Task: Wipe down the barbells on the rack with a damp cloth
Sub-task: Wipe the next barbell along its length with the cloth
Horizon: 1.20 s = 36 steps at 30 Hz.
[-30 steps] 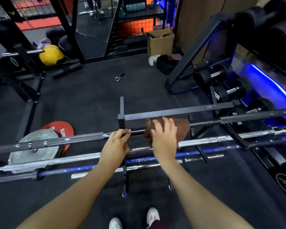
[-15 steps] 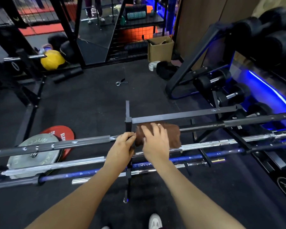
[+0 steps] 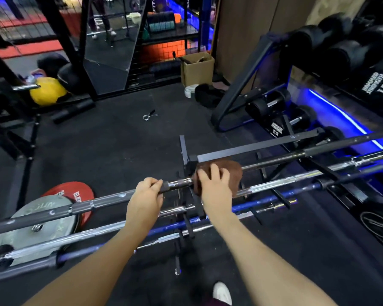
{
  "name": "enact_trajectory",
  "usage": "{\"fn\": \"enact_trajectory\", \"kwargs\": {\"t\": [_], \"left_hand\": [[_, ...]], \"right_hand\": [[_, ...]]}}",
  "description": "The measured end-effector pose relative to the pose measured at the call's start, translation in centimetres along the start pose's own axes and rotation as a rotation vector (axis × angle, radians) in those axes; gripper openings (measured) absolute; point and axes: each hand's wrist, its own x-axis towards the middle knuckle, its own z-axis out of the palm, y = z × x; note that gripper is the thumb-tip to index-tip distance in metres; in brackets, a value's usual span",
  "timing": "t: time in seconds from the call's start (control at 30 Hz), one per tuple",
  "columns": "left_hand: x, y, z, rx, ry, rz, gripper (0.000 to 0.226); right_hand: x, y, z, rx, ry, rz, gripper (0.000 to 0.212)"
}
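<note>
Barbell (image 3: 272,161), top bar on the rack (image 3: 250,149): long axis runs left to right, rising slightly rightward. Right hand (image 3: 215,188) is curled over a brown cloth (image 3: 234,171) wrapped on the shaft, fingers (image 3: 215,171) draped across the far side. Left hand (image 3: 146,199) grips the same bar just left of the cloth, thumb on top. Unwiped shaft likely extends rightward, away from the right-hand fingers. Further bars lie below, nearer the body.

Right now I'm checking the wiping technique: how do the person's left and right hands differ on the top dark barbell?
The left hand grips the top dark barbell bare, fingers curled over it. The right hand presses the brown cloth around the bar, farther right, by the rack's post. Both rest on the same bar.
</note>
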Motion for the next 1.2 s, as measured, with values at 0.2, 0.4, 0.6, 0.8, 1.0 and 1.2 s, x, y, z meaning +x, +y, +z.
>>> {"fn": "enact_trajectory", "kwargs": {"t": [0.2,0.4,0.6,0.8,1.0,1.2], "left_hand": [[0.8,-1.2,-0.8,0.121,-0.090,0.045,0.040],[1.8,-1.0,-1.3,0.189,-0.123,0.058,0.037],[1.7,-1.3,-1.0,0.173,-0.128,0.088,0.040],[1.8,-1.4,-0.9,0.156,-0.103,0.053,0.039],[1.3,-1.4,-0.9,0.157,0.051,0.147,0.037],[1.4,-1.5,-1.0,0.069,0.050,0.113,0.031]], "right_hand": [[-0.7,-0.9,-0.1,0.008,-0.004,0.031,0.045],[-2.7,-0.5,-0.5,0.032,-0.094,-0.145,0.038],[-1.6,0.0,-1.0,0.137,0.118,-0.443,0.039],[0.8,1.8,0.6,0.042,0.013,-0.589,0.040],[0.8,-0.6,1.3,0.185,-0.034,-0.594,0.039],[1.7,-0.4,0.6,0.231,-0.130,-0.609,0.039]]}}
